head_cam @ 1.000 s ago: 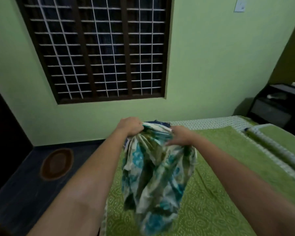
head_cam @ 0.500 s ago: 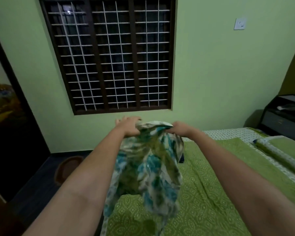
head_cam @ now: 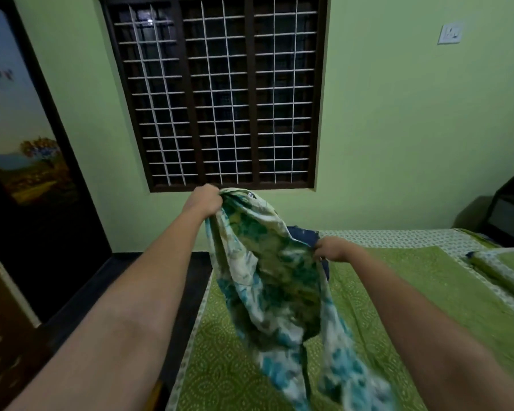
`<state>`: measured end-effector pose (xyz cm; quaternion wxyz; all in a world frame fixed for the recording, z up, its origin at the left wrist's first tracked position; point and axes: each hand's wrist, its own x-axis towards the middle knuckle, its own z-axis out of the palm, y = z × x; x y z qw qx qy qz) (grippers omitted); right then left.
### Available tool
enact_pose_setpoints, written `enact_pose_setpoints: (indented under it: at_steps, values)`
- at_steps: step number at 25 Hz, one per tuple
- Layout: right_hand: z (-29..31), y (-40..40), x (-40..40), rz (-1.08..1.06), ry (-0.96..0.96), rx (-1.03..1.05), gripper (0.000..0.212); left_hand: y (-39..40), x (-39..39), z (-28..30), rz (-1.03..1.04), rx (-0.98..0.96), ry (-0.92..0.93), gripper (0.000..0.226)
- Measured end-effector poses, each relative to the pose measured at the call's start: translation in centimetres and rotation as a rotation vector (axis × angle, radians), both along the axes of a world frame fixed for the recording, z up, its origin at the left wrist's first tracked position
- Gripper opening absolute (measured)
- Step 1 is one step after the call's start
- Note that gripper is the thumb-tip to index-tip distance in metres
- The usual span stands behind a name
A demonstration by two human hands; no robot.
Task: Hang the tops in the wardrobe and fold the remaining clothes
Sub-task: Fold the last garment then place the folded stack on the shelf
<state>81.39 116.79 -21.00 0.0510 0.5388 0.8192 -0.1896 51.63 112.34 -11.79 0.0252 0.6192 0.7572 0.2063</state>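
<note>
Green bedding covers the bed (head_cam: 413, 292) under a barred window (head_cam: 217, 93). Since a moment ago the printed garment (head_cam: 267, 268) has been spread wider, likely to find its shape. It is gripped high by the left hand (head_cam: 204, 200), lower by the right hand (head_cam: 331, 249), both arms outstretched.

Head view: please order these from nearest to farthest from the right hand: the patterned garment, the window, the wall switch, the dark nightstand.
1. Patterned garment: gripped by the right hand.
2. Window: on the wall, up and to the left.
3 and 4. Dark nightstand, far right, and wall switch, upper right: too close to call.
</note>
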Motion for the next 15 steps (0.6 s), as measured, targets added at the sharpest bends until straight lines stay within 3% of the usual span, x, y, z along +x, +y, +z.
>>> enact_pose_setpoints:
  at_steps: [2,4,5,6,7,8,9,11,13,14,15]
  values:
    - [2.3,0.0,-1.2,-0.020,0.322,0.006,0.021,-0.3,1.1,-1.6,-0.110,-0.132,-0.127,0.042]
    - [4.8,-0.7,-3.7,-0.072,0.697,-0.027,0.020,-0.5,4.5,-3.7,-0.389,-0.269,-0.363,0.075]
    - [5.5,-0.8,-4.9,-0.084,0.794,-0.017,0.023,-0.4,6.3,-5.2,-0.463,-0.316,-0.442,0.069]
    - [5.6,-0.7,-5.9,-0.090,0.796,0.009,0.023,-0.3,8.1,-6.7,-0.473,-0.332,-0.510,0.049]
    - [5.0,-0.5,-6.4,-0.080,0.750,0.027,0.022,0.0,9.1,-7.8,-0.413,-0.314,-0.552,0.025]
    - [4.0,-0.5,-6.3,-0.060,0.701,0.035,0.023,0.4,9.6,-8.4,-0.333,-0.286,-0.571,0.014]
    - [3.1,-0.5,-5.9,-0.057,0.659,0.022,0.029,0.8,9.3,-8.6,-0.263,-0.237,-0.535,0.020]
    - [0.6,0.1,-4.2,-0.016,0.504,0.012,0.034,1.8,7.7,-8.3,-0.177,-0.213,-0.229,0.025]
    - [-2.0,0.8,-2.4,0.022,0.104,0.048,0.014,2.2,6.3,-7.7,-0.161,-0.191,0.046,0.026]
    - [-3.2,1.1,-1.5,-0.016,-0.072,0.062,0.012,2.3,5.8,-7.7,-0.200,-0.222,0.059,0.025]
    - [-4.0,1.4,-0.6,-0.112,-0.197,0.048,0.019,2.0,5.4,-7.9,-0.268,-0.275,-0.060,0.027]
